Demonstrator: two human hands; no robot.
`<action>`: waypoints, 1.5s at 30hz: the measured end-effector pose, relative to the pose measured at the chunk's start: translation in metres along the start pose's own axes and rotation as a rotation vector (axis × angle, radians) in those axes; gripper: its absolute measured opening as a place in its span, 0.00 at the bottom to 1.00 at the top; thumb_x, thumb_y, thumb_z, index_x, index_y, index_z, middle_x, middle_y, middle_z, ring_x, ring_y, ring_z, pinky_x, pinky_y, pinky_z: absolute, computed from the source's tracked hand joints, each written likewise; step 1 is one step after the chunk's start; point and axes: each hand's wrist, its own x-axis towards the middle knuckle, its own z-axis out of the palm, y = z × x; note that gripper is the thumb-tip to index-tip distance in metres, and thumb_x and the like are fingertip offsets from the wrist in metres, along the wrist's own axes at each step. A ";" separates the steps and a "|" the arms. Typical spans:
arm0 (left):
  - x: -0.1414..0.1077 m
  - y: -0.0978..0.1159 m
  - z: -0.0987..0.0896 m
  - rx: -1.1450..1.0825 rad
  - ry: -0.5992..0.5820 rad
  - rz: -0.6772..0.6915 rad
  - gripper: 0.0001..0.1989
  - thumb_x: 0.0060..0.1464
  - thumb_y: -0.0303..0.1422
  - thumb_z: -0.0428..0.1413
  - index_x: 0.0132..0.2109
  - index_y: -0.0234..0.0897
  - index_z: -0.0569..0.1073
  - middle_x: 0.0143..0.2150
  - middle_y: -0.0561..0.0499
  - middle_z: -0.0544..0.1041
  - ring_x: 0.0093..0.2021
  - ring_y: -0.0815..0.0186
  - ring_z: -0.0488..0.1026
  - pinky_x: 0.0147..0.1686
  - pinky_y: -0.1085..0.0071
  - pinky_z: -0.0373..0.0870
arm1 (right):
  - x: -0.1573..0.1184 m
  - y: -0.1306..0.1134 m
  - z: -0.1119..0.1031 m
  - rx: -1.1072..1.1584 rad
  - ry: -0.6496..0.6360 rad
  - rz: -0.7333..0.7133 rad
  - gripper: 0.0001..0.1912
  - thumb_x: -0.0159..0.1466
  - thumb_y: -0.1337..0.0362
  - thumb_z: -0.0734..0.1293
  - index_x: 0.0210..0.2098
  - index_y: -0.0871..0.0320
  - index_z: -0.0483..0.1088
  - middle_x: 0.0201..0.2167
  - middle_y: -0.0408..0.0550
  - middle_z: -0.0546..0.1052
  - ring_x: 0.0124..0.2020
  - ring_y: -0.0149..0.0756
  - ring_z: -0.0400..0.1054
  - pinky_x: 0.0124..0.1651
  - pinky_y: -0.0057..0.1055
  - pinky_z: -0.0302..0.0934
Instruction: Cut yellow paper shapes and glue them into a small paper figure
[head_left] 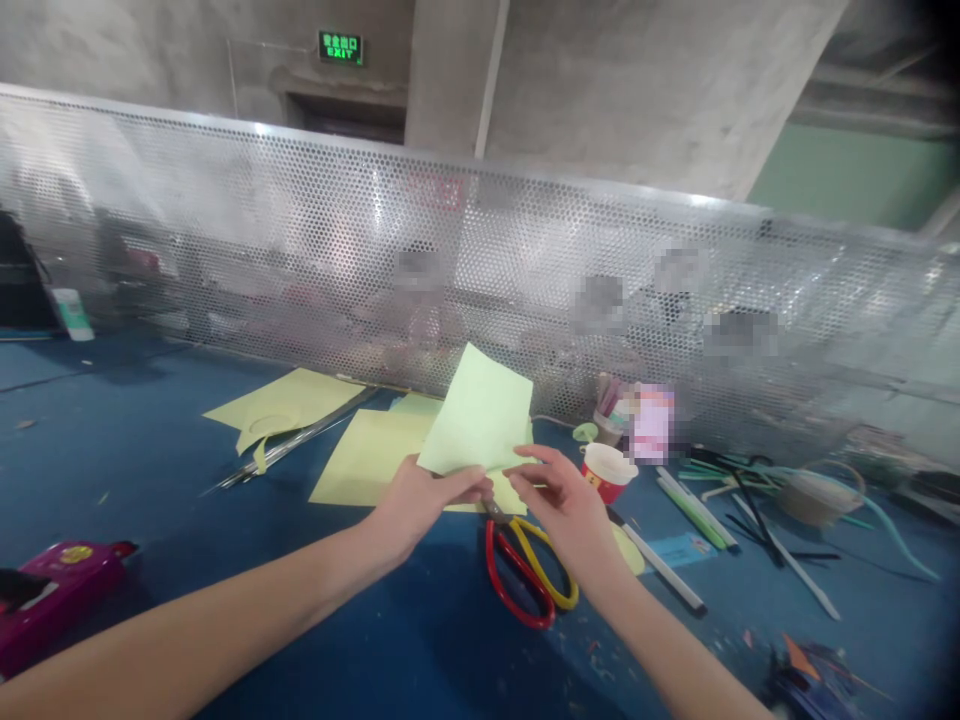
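Note:
A pale green sheet of paper (484, 415) stands tilted up above the table, its lower edge pinched in my left hand (416, 500). Close by its lower right corner is my right hand (559, 490), fingers bent and a little apart; whether a fingertip touches the paper I cannot tell. Under and between my hands lie scissors (517, 570) with one red and one yellow handle, their blades mostly hidden. Yellow paper (360, 455) lies flat behind my left hand. Farther left rests another yellow sheet (289, 400) with a round cut in it.
A perforated metal screen (300, 230) runs along the back of the blue table (337, 650). At right are a red and white paper cup (609, 470), a white rod (660, 570) and tangled strips (757, 500). A purple tool (60, 600) sits at left, a glue stick (73, 314) behind.

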 end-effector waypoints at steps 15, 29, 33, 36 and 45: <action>0.000 -0.003 0.000 0.070 -0.039 0.045 0.21 0.39 0.35 0.66 0.43 0.33 0.76 0.41 0.45 0.79 0.43 0.57 0.76 0.45 0.65 0.71 | 0.006 0.003 -0.003 0.074 -0.060 0.052 0.10 0.55 0.58 0.69 0.33 0.58 0.73 0.28 0.46 0.77 0.31 0.34 0.70 0.37 0.30 0.62; -0.008 -0.006 0.006 0.101 0.070 0.030 0.14 0.43 0.37 0.63 0.35 0.31 0.79 0.33 0.44 0.81 0.36 0.57 0.77 0.40 0.67 0.73 | -0.001 -0.006 0.008 0.262 0.005 0.177 0.10 0.51 0.58 0.71 0.29 0.58 0.71 0.25 0.43 0.76 0.28 0.31 0.68 0.33 0.27 0.62; -0.010 -0.002 0.009 0.119 0.095 0.006 0.13 0.43 0.37 0.63 0.32 0.29 0.79 0.31 0.43 0.80 0.33 0.59 0.77 0.36 0.69 0.73 | -0.003 -0.005 0.010 0.281 0.006 0.190 0.11 0.51 0.58 0.72 0.29 0.58 0.71 0.25 0.43 0.76 0.28 0.31 0.68 0.34 0.27 0.62; -0.011 0.000 0.010 0.133 0.115 0.001 0.13 0.43 0.37 0.62 0.31 0.29 0.78 0.29 0.43 0.80 0.31 0.60 0.76 0.33 0.70 0.73 | -0.003 -0.005 0.011 0.301 0.012 0.199 0.12 0.50 0.57 0.72 0.29 0.58 0.71 0.25 0.42 0.75 0.28 0.31 0.67 0.34 0.27 0.62; -0.016 -0.007 0.011 -0.085 0.061 -0.011 0.16 0.43 0.36 0.64 0.39 0.30 0.78 0.36 0.43 0.80 0.36 0.61 0.76 0.41 0.67 0.72 | -0.004 -0.002 0.012 0.350 0.022 0.196 0.15 0.51 0.56 0.72 0.33 0.55 0.66 0.19 0.36 0.69 0.23 0.29 0.62 0.28 0.25 0.55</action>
